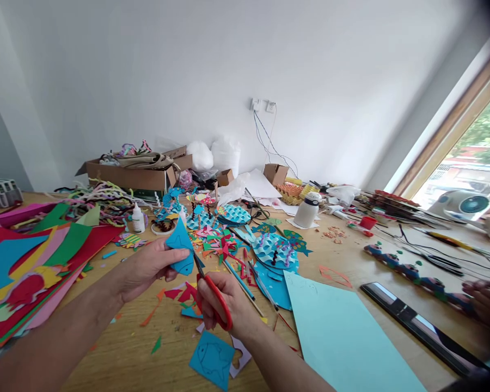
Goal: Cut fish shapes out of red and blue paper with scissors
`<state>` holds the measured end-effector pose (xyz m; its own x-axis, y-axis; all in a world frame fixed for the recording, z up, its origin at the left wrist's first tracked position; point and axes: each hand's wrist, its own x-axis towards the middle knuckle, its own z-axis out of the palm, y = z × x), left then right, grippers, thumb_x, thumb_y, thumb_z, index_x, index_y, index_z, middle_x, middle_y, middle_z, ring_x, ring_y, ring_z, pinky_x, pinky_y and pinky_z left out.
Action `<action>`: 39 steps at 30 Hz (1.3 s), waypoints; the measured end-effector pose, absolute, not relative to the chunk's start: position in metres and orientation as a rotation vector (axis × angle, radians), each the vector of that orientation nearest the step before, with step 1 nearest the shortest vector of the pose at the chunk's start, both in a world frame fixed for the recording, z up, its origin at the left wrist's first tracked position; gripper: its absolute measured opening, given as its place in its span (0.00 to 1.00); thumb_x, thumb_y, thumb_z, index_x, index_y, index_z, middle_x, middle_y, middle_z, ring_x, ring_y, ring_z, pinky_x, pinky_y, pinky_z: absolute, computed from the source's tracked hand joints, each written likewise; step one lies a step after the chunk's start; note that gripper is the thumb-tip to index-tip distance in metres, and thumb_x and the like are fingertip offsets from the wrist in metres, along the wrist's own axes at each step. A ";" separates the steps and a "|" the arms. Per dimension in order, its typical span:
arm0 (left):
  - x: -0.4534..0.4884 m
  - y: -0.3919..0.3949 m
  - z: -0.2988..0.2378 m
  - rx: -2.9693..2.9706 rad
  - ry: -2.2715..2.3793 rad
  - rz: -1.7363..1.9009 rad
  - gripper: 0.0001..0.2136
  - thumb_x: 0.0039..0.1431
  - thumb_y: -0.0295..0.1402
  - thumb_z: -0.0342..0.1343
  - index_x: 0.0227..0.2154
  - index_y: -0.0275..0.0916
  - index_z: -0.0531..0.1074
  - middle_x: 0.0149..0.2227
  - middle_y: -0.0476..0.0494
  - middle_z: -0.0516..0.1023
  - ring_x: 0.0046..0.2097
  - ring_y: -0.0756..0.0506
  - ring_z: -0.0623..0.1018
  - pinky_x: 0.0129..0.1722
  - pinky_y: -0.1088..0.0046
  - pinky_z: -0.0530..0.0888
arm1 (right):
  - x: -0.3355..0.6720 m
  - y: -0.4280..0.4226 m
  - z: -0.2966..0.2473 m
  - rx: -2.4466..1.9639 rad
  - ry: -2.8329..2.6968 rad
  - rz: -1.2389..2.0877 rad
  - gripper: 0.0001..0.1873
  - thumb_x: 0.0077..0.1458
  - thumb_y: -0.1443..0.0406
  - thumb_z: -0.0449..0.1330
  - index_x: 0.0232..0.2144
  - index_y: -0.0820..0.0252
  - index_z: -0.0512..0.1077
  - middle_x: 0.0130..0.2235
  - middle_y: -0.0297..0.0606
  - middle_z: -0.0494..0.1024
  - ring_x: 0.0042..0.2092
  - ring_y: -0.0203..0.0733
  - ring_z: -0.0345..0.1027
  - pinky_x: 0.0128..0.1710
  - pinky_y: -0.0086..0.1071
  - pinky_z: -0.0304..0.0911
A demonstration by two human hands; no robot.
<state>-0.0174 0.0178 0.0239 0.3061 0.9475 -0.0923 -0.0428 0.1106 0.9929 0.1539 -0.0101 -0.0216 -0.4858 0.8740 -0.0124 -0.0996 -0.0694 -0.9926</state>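
My left hand (157,262) pinches a piece of blue paper (180,246) with drawn lines on it, held above the table. Red-handled scissors (217,302) are gripped in my right hand (224,299), their blades at the right edge of that paper. Below my hands lies a blue paper square (212,359) with a fish outlined on it, partly over a pale purple scrap (240,356) with a cutout. Several red, orange and green scraps are scattered beneath and around my hands.
Coloured paper sheets (8,261) pile at left; a light blue sheet (347,332) lies at right. Behind are a glue bottle (138,220), blue wavy paper crafts (273,250) and a cardboard box (130,177). Another person's hand (484,296) is at the right edge near a caterpillar-like craft (408,269).
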 end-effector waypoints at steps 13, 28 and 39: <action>-0.017 0.017 0.023 1.353 1.027 0.927 0.12 0.45 0.38 0.58 0.19 0.40 0.61 0.18 0.55 0.66 0.22 0.53 0.62 0.21 0.77 0.60 | 0.156 -0.009 -0.027 -0.814 -1.452 1.672 0.27 0.41 0.43 0.59 0.19 0.62 0.62 0.13 0.25 0.63 0.14 0.28 0.57 0.13 0.22 0.50; -0.009 0.009 0.032 1.303 1.005 0.929 0.13 0.41 0.39 0.61 0.16 0.40 0.64 0.16 0.56 0.65 0.21 0.53 0.59 0.21 0.77 0.59 | 0.155 -0.010 -0.024 -0.855 -1.486 1.615 0.24 0.45 0.47 0.58 0.18 0.60 0.59 0.13 0.25 0.62 0.14 0.28 0.56 0.14 0.22 0.52; -0.010 0.009 0.030 1.307 0.994 0.930 0.12 0.43 0.40 0.60 0.16 0.40 0.65 0.16 0.56 0.66 0.21 0.52 0.60 0.22 0.76 0.59 | 0.154 -0.011 -0.021 -0.834 -1.476 1.629 0.25 0.43 0.45 0.59 0.18 0.59 0.58 0.13 0.25 0.61 0.14 0.28 0.55 0.13 0.22 0.50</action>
